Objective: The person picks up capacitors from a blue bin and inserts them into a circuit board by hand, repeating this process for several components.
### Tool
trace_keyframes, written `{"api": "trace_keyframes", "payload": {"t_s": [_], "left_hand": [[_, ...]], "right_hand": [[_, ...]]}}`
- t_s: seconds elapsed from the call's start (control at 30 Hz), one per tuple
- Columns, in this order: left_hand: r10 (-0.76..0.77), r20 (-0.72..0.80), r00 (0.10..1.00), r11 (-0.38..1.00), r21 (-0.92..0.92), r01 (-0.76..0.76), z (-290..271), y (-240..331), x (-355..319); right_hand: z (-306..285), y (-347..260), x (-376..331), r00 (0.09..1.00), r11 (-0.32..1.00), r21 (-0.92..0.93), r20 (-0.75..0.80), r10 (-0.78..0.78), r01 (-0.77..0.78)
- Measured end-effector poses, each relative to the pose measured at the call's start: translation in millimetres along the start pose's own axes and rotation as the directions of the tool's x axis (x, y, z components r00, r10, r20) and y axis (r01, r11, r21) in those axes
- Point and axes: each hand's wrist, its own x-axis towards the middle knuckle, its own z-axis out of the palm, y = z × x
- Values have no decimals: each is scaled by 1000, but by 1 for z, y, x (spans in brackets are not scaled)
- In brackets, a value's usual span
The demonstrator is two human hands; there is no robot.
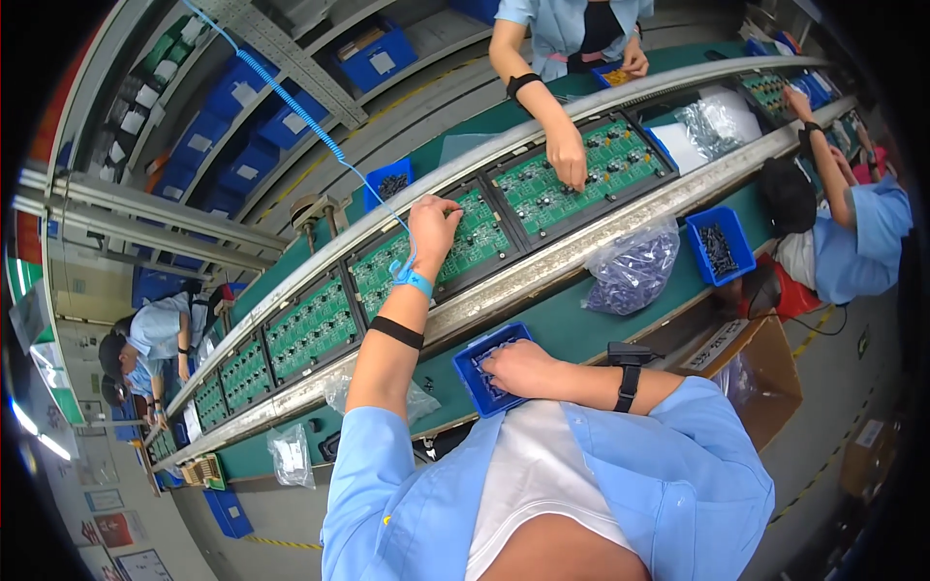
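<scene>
My left hand (434,229) is over a green circuit board (475,232) in a black frame on the rail line. Its fingertips are pinched together above the board's far edge; whatever they hold is too small to make out. Around that wrist runs a blue strap (412,279) tied to a coiled blue cord (291,105). My right hand (521,369) dips into a blue bin (469,380) of small parts at the table's near edge. Its fingers are curled among the parts, their tips partly hidden. Small dark components dot the neighbouring board (312,329) to the left.
Across the line, a co-worker's hand (566,155) reaches over another board (620,160). Right of my bin lie a clear bag of parts (635,266) and a blue bin of dark parts (717,247). Metal rails (542,276) flank the boards. Another dark-parts bin (389,182) stands beyond the line.
</scene>
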Motion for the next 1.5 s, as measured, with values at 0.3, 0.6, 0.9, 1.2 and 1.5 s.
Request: {"api": "trace_keyframes", "payload": {"t_s": [0.3,0.6,0.9,1.2,1.5], "left_hand": [[-23,76,997,994,110,14,-4,5,6],[12,105,994,984,177,-30,-9,9,8],[57,171,984,953,284,-105,-12,12,17],[88,236,968,935,316,-162,-12,14,23],[53,277,960,950,281,-134,-13,7,28]], "right_hand": [[5,-4,5,999,1000,15,46,22,-22],[9,-9,8,1000,999,47,15,3,-4],[10,-9,11,1000,999,46,-10,-11,11],[9,-13,12,1000,999,37,12,4,-5],[6,-15,17,996,999,24,89,30,-33]]}}
